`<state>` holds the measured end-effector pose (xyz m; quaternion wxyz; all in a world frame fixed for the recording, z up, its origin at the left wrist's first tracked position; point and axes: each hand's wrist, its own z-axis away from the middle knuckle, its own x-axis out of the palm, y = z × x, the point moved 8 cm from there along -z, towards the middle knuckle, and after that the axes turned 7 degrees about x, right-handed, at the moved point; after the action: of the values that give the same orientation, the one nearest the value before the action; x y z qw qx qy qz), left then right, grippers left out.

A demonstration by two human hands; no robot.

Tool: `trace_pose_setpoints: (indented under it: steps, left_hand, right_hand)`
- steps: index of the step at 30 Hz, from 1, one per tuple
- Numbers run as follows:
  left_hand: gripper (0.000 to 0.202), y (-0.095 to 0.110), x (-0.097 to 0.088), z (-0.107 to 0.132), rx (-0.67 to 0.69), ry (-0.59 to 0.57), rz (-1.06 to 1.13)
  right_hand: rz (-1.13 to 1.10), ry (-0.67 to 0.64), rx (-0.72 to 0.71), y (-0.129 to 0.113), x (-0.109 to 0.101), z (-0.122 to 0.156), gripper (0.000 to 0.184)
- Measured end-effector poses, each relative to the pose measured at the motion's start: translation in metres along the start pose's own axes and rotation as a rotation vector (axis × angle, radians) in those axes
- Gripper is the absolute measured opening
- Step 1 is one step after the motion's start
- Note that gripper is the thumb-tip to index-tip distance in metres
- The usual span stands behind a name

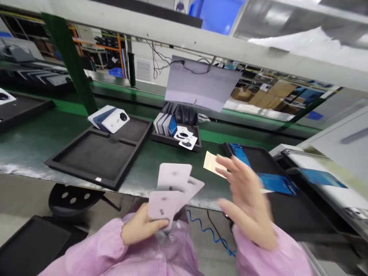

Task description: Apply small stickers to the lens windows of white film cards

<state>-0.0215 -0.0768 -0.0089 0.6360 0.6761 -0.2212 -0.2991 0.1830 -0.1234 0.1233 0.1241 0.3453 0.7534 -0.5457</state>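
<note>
**A:** We've got the left hand (138,230) low in the centre, gripping a fan of pale back covers (172,188) by their lower ends.

**B:** The right hand (247,207) hangs just right of them, fingers spread, holding nothing.

**A:** We'd judge it early: one short stack (110,119) leans in the black tray (94,157), upper left.

**B:** The held covers' long axis runs up the frame. Their tops fan rightward, with the flat faces toward us.

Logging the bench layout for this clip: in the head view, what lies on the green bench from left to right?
Large black tray, small black tray of cards, yellow slip, black tray with blue sheets.
</note>
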Motion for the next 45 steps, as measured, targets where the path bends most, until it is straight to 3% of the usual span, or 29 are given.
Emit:
trace_pose_setpoints:
  steps: [3,5,9,12,14,17,23,26,30,34,38,40,41,44,45]
  left_hand:
    - [0.028,0.031,-0.024,-0.041,0.225,0.105,-0.146]
    - [0.037,0.038,-0.037,-0.070,0.275,0.200,-0.156]
    - [0.038,0.027,-0.050,-0.106,0.301,0.304,-0.157]
    - [0.056,0.010,-0.056,-0.114,0.300,0.367,-0.105]
    - [0.069,0.003,-0.061,-0.116,0.308,0.406,-0.063]
    - [0.072,0.001,-0.063,-0.123,0.301,0.395,-0.015]
    - [0.056,0.011,-0.057,-0.143,0.267,0.291,0.060]
    - [0.053,0.010,-0.057,-0.147,0.254,0.274,0.075]
    - [0.060,0.002,-0.063,-0.151,0.242,0.312,0.083]
    - [0.070,-0.003,-0.069,-0.153,0.228,0.364,0.110]
    - [0.064,-0.006,-0.068,-0.153,0.217,0.368,0.140]
    - [0.056,-0.008,-0.066,-0.152,0.209,0.360,0.153]
    - [0.053,-0.010,-0.064,-0.152,0.202,0.355,0.160]
    - [0.048,-0.015,-0.061,-0.152,0.181,0.350,0.183]
    - [0.048,-0.016,-0.061,-0.152,0.178,0.351,0.189]
  right_hand:
    - [-0.389,-0.186,0.052,0.010,0.046,-0.041,0.116]
    - [-0.675,-0.224,0.086,0.017,0.080,-0.056,0.123]
    - [-0.753,0.088,0.195,0.050,0.119,-0.067,0.096]
    - [-0.730,0.082,0.162,0.058,0.141,-0.072,0.077]
    - [-0.707,0.062,0.108,0.055,0.144,-0.075,0.081]
    - [-0.589,0.138,-0.029,0.040,0.131,-0.078,0.094]
    - [-0.034,0.281,-0.434,-0.010,0.088,-0.086,0.069]
    - [0.033,0.288,-0.456,-0.024,0.066,-0.102,0.063]
    - [0.040,-0.014,-0.451,-0.033,0.067,-0.128,0.028]
    - [-0.004,0.050,-0.341,-0.020,0.052,-0.148,0.013]
    - [-0.020,0.098,-0.300,-0.004,0.043,-0.149,0.010]
    - [-0.036,0.195,-0.254,0.006,0.027,-0.142,0.010]
    - [-0.048,0.303,-0.214,0.012,0.012,-0.136,0.009]
    - [-0.182,0.806,-0.139,0.023,-0.051,-0.092,0.015]
    - [-0.252,0.916,-0.153,0.022,-0.067,-0.077,0.016]
